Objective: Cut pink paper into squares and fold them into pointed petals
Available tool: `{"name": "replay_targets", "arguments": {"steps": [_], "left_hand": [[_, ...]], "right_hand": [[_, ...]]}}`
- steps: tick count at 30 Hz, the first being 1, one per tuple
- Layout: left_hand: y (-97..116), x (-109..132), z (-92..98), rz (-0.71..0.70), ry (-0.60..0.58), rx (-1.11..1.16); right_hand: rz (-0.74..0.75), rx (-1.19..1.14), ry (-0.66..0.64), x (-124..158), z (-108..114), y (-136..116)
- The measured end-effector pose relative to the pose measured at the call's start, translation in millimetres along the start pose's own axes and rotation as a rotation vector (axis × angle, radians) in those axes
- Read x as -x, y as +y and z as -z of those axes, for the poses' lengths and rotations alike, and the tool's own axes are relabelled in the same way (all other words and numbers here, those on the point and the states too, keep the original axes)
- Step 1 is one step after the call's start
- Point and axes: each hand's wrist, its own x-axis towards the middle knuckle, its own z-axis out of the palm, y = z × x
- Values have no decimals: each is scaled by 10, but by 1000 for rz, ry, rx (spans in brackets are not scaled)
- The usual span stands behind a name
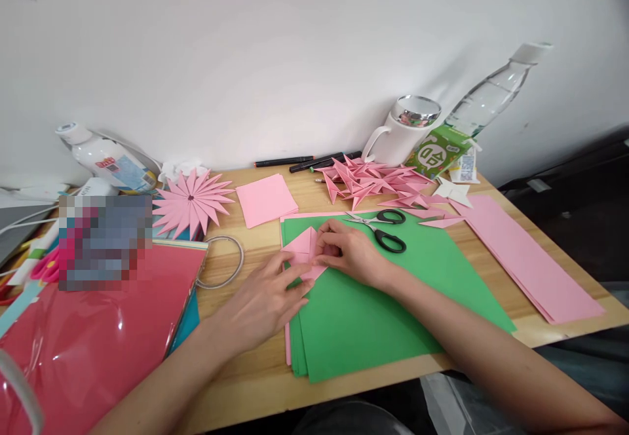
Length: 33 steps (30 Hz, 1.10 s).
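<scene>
A small pink sheet of origami paper [301, 245], creased and partly folded, lies over the left part of a stack of green paper [393, 304]. My right hand [351, 251] grips its right edge with curled fingers. Across its lower left side rest the fingers of my left hand [268, 294], stretched out and a little apart, touching the paper. Part of the sheet is hidden under both hands. Just beyond my right hand, black-handled scissors [381, 225] lie on the green paper with their blades toward the left.
Behind are a pink paper pinwheel shape [191, 200], square pink sheets [266, 200], folded pink pieces [368, 183], pens [284, 161] and a white mug [403, 135]. Pink strips [531, 258] lie right. A tape roll [240, 261] and a red packet [113, 330] lie left.
</scene>
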Motion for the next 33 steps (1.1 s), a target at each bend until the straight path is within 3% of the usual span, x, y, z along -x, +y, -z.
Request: {"name": "replay_targets", "arguments": {"steps": [7, 15, 23, 33], "left_hand": [[9, 0, -18, 24, -8, 4], [35, -23, -8, 41, -48, 12], [32, -8, -3, -5, 12, -43], [32, 22, -24, -23, 23, -69]], "right_hand": [[104, 0, -141, 55, 101, -76], [134, 149, -134, 63, 99, -133], [74, 212, -140, 65, 178, -112], [64, 140, -160, 57, 280, 78]]}}
